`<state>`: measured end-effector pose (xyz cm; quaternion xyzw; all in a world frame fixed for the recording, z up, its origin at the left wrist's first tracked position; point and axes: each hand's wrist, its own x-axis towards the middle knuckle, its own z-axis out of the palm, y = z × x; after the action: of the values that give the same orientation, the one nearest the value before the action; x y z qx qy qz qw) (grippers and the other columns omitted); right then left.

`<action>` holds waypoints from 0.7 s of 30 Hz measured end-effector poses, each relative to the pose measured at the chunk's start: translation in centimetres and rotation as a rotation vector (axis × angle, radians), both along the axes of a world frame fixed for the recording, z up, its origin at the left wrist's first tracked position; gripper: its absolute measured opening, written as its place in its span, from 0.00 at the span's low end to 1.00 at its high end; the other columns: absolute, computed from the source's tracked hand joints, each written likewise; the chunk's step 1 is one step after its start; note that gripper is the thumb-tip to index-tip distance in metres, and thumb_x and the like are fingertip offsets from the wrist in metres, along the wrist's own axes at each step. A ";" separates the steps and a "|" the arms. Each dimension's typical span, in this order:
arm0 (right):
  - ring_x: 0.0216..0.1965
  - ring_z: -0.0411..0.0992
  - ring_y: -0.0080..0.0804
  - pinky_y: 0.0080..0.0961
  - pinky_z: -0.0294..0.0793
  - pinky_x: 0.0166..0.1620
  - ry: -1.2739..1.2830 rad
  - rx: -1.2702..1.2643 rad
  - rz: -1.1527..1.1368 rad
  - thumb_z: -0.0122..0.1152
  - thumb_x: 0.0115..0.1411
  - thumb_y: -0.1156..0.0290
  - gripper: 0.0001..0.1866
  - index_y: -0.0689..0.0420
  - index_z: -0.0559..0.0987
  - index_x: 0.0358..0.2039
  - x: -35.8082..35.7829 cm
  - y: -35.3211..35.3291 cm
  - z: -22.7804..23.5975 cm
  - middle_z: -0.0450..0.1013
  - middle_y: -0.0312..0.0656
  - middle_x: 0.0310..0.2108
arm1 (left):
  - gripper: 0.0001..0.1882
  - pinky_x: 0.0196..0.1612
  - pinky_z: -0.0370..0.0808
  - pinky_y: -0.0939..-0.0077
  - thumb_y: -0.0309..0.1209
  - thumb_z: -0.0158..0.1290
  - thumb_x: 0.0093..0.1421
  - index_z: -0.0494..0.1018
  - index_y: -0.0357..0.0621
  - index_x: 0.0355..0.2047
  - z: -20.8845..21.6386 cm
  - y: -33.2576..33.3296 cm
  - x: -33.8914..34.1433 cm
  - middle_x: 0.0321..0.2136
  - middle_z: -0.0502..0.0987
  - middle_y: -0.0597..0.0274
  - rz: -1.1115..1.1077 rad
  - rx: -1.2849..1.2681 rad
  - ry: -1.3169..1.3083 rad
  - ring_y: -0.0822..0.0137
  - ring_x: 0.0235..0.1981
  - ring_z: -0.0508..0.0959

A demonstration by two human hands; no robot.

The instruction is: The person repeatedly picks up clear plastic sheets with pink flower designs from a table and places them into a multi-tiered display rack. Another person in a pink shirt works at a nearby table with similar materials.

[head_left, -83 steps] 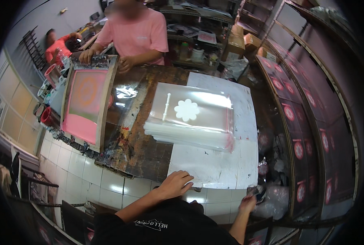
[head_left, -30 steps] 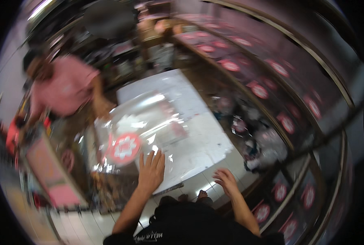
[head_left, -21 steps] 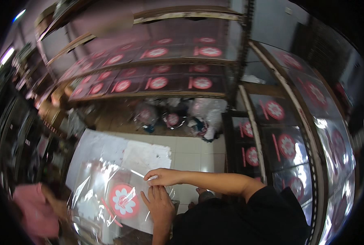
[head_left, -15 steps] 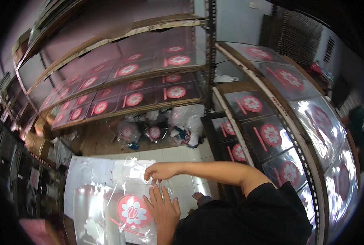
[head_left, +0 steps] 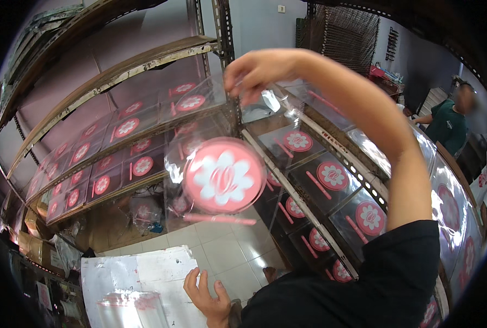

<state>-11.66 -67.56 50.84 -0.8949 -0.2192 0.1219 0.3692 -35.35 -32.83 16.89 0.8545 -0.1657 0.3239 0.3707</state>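
Note:
My right hand (head_left: 257, 76) is raised in front of the shelves. Its fingers pinch the top edge of a clear plastic sheet (head_left: 224, 177), which hangs below them, somewhat blurred. The sheet is printed with a pink disc, a white flower and a pink bar. Lower down, my left hand (head_left: 208, 298) holds nothing, its fingers apart beside the white board (head_left: 107, 270). On that board lies a pile of clear plastic sheets (head_left: 131, 309), partly cut off by the lower edge of the view.
Printed sheets lie in rows on the metal-framed left shelf (head_left: 109, 156) and the right-hand rack (head_left: 331, 175). A slotted upright post (head_left: 224, 33) stands between them. Bagged plastic (head_left: 142, 213) and cardboard boxes (head_left: 38, 249) sit low at left. A person in a green shirt (head_left: 445, 128) is at far right.
My right hand has risen from the board, lifting the printed sheet off the pile. My left hand has come off the sheet and moved lower. The view has turned to the right.

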 end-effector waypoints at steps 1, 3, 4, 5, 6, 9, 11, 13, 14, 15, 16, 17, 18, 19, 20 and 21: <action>0.42 0.80 0.33 0.26 0.82 0.45 -0.044 -0.049 -0.106 0.54 0.63 0.76 0.14 0.62 0.73 0.50 -0.5 -2.8 1.8 0.75 0.44 0.45 | 0.19 0.55 0.68 0.48 0.28 0.55 0.55 0.74 0.32 0.47 -0.8 -0.1 0.6 0.50 0.72 0.42 0.013 0.005 0.055 0.41 0.51 0.70; 0.41 0.80 0.31 0.24 0.81 0.44 -0.093 -0.081 -0.325 0.56 0.62 0.75 0.14 0.59 0.74 0.49 -0.9 -8.6 4.0 0.75 0.41 0.43 | 0.17 0.54 0.68 0.50 0.28 0.56 0.56 0.74 0.32 0.45 -2.5 0.0 1.4 0.49 0.72 0.42 0.055 0.026 0.170 0.42 0.51 0.71; 0.42 0.79 0.30 0.25 0.81 0.43 -0.100 -0.071 -0.459 0.58 0.62 0.73 0.14 0.58 0.74 0.49 -1.6 -11.7 4.7 0.76 0.39 0.42 | 0.16 0.54 0.69 0.50 0.28 0.56 0.58 0.75 0.33 0.46 -3.1 -0.2 2.0 0.48 0.74 0.42 0.056 0.048 0.150 0.42 0.50 0.72; 0.41 0.79 0.29 0.25 0.81 0.43 -0.108 -0.079 -0.534 0.58 0.61 0.73 0.14 0.58 0.74 0.48 -2.6 -14.8 5.3 0.76 0.39 0.42 | 0.16 0.55 0.69 0.51 0.28 0.57 0.59 0.75 0.33 0.46 -3.6 -0.4 2.5 0.46 0.75 0.41 0.053 0.070 0.130 0.42 0.50 0.73; 0.41 0.79 0.28 0.24 0.80 0.42 -0.115 -0.092 -0.623 0.58 0.61 0.73 0.13 0.57 0.74 0.47 -4.1 -18.1 5.9 0.76 0.38 0.42 | 0.15 0.55 0.69 0.51 0.28 0.57 0.60 0.76 0.34 0.46 -4.2 -0.8 3.2 0.45 0.76 0.40 0.036 0.089 0.110 0.42 0.49 0.74; 0.40 0.77 0.26 0.24 0.79 0.38 -0.094 -0.063 -0.802 0.58 0.58 0.77 0.13 0.57 0.74 0.45 -4.4 -25.9 5.0 0.76 0.39 0.40 | 0.18 0.60 0.65 0.50 0.29 0.57 0.60 0.74 0.35 0.49 -6.5 -0.5 3.4 0.51 0.74 0.40 0.045 0.096 0.310 0.41 0.54 0.70; 0.37 0.77 0.26 0.25 0.79 0.36 -0.067 -0.050 -0.891 0.58 0.55 0.79 0.14 0.57 0.75 0.43 -5.0 -30.3 3.2 0.76 0.39 0.38 | 0.17 0.60 0.66 0.50 0.29 0.57 0.61 0.74 0.35 0.49 -7.9 -0.6 4.1 0.51 0.74 0.40 0.015 0.122 0.325 0.41 0.54 0.71; 0.32 0.77 0.28 0.27 0.78 0.34 -0.020 -0.127 -0.945 0.59 0.52 0.80 0.14 0.57 0.76 0.41 -5.6 -35.6 0.8 0.76 0.38 0.34 | 0.17 0.60 0.66 0.50 0.29 0.57 0.61 0.74 0.36 0.49 -8.2 -1.3 5.2 0.51 0.74 0.40 -0.023 0.135 0.335 0.41 0.54 0.71; 0.30 0.76 0.29 0.29 0.78 0.33 0.003 -0.239 -0.963 0.60 0.51 0.80 0.13 0.58 0.77 0.39 -6.2 -37.1 0.6 0.76 0.38 0.32 | 0.16 0.60 0.66 0.51 0.29 0.57 0.61 0.74 0.36 0.49 -8.5 -1.7 5.8 0.51 0.74 0.40 -0.049 0.129 0.333 0.41 0.54 0.71; 0.29 0.76 0.29 0.29 0.78 0.33 0.011 -0.250 -1.017 0.60 0.51 0.80 0.12 0.58 0.77 0.37 -6.2 -37.5 -0.2 0.76 0.38 0.31 | 0.16 0.60 0.66 0.51 0.29 0.57 0.61 0.75 0.37 0.49 -8.4 -2.1 6.2 0.51 0.74 0.40 -0.063 0.138 0.337 0.41 0.55 0.71; 0.29 0.76 0.29 0.30 0.78 0.32 0.021 -0.259 -1.066 0.61 0.50 0.81 0.11 0.58 0.78 0.36 -6.3 -37.6 -1.6 0.77 0.39 0.31 | 0.16 0.59 0.67 0.51 0.30 0.57 0.61 0.75 0.37 0.48 -8.3 -2.5 6.6 0.51 0.74 0.41 -0.063 0.156 0.335 0.42 0.54 0.71; 0.28 0.76 0.30 0.30 0.78 0.32 0.031 -0.269 -1.115 0.61 0.50 0.81 0.10 0.58 0.79 0.34 -6.3 -37.6 -2.8 0.77 0.39 0.30 | 0.16 0.59 0.67 0.51 0.30 0.56 0.62 0.75 0.38 0.48 -8.2 -2.8 7.1 0.51 0.74 0.41 -0.064 0.172 0.333 0.42 0.54 0.71; 0.29 0.77 0.30 0.30 0.78 0.32 0.012 -0.244 -1.122 0.63 0.50 0.81 0.09 0.58 0.79 0.33 -6.8 -38.6 -4.0 0.77 0.40 0.30 | 0.16 0.59 0.67 0.51 0.31 0.56 0.62 0.75 0.38 0.48 -8.0 -3.4 7.7 0.51 0.75 0.41 -0.075 0.192 0.327 0.42 0.54 0.72; 0.30 0.78 0.31 0.30 0.78 0.32 -0.011 -0.229 -1.128 0.64 0.49 0.80 0.08 0.58 0.79 0.32 -7.1 -39.4 -4.7 0.78 0.41 0.30 | 0.16 0.59 0.67 0.51 0.31 0.56 0.62 0.75 0.38 0.48 -7.7 -4.0 8.2 0.51 0.75 0.42 -0.083 0.197 0.329 0.42 0.54 0.72; 0.31 0.78 0.31 0.30 0.78 0.33 -0.035 -0.215 -1.135 0.65 0.49 0.80 0.07 0.58 0.80 0.31 -7.1 -40.2 -5.0 0.78 0.42 0.30 | 0.16 0.58 0.68 0.51 0.31 0.56 0.62 0.75 0.39 0.48 -7.0 -4.6 8.7 0.51 0.75 0.42 -0.091 0.202 0.331 0.42 0.54 0.72; 0.32 0.78 0.31 0.30 0.78 0.33 -0.020 -0.279 -1.147 0.66 0.48 0.80 0.08 0.58 0.80 0.31 -6.6 -40.6 -5.2 0.79 0.42 0.31 | 0.16 0.58 0.68 0.51 0.32 0.56 0.62 0.75 0.39 0.48 -6.6 -5.1 8.9 0.50 0.75 0.42 -0.093 0.214 0.333 0.43 0.54 0.72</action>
<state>-18.29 -108.16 45.69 -0.9116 0.3143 -0.0779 0.2531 -26.42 -37.88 10.27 0.9222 -0.1750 0.1414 0.3145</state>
